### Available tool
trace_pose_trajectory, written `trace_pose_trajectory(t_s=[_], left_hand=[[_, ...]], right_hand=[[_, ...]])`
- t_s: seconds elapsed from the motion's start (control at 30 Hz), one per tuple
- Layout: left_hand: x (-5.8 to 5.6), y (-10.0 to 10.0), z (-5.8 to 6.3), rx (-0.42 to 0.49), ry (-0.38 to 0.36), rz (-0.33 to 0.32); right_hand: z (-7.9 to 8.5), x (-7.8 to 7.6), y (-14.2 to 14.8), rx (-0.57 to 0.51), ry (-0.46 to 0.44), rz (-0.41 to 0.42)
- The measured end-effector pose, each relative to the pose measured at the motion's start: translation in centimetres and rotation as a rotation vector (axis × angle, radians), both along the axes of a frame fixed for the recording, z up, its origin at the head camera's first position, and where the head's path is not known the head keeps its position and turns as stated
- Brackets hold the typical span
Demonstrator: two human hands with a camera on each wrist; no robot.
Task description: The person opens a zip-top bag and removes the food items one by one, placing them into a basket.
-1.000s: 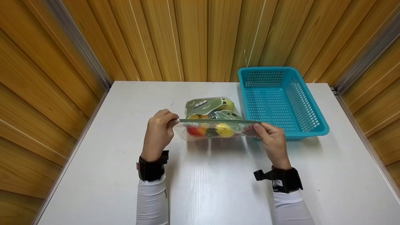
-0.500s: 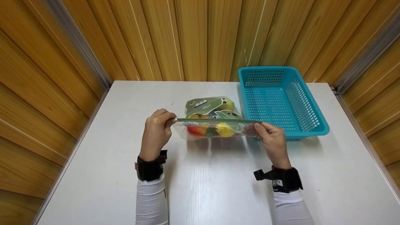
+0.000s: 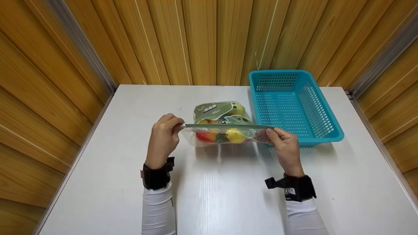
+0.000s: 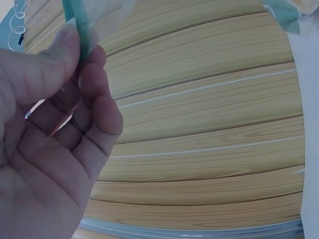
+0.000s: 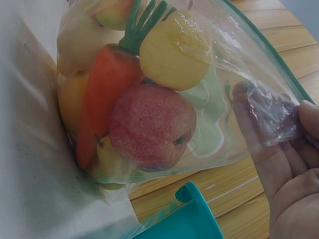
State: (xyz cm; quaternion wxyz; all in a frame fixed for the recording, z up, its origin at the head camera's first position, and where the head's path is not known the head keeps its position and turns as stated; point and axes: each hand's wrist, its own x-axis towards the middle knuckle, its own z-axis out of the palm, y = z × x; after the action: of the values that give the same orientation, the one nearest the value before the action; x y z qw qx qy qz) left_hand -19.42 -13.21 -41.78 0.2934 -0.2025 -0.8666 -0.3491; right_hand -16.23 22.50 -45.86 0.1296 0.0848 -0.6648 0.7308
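A clear zip bag with green printing stands on the table, with fruit and vegetables inside. My left hand pinches the left end of its green zip strip between thumb and forefinger. At the opposite end, my right hand grips the corner of the bag, thumb on the near side. The strip is stretched straight between both hands. Through the plastic, the right wrist view shows an orange carrot, a red apple-like fruit and a yellow fruit. Whether the zip is sealed cannot be told.
A turquoise perforated basket stands right of the bag, close to it, with nothing seen inside. The white table backs onto a wood-panelled wall, with more panels at both sides.
My left hand has shifted slightly left with the end of the zip strip, then stayed there. My right hand, the bag's body and the basket look unmoved.
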Motion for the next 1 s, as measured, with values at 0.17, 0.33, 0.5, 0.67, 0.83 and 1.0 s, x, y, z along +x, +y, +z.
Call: trace_pose_trajectory(t_s=[0.17,0.33,0.5,0.67,0.83,1.0], left_hand=[[0.0,0.1,0.0,-0.007,-0.007,0.010],[0.5,0.2,0.3,-0.076,-0.092,0.021],[0.5,0.3,0.4,-0.114,-0.272,-0.048],[0.3,1.2,0.5,0.003,-0.420,-0.167],[-0.2,2.4,0.1,0.187,-0.400,-0.290],[-0.8,3.2,-0.7,0.265,-0.390,-0.386]], right_hand=[[0.1,0.1,-0.1,0.007,-0.023,-0.025],[0.1,0.0,-0.2,-0.003,-0.062,-0.064],[0.1,0.0,-0.1,-0.055,-0.076,-0.083],[0.0,0.0,0.1,-0.097,-0.080,-0.091],[0.0,0.0,0.1,-0.128,-0.080,-0.120],[0.0,-0.1,0.1,-0.153,-0.063,-0.108]])
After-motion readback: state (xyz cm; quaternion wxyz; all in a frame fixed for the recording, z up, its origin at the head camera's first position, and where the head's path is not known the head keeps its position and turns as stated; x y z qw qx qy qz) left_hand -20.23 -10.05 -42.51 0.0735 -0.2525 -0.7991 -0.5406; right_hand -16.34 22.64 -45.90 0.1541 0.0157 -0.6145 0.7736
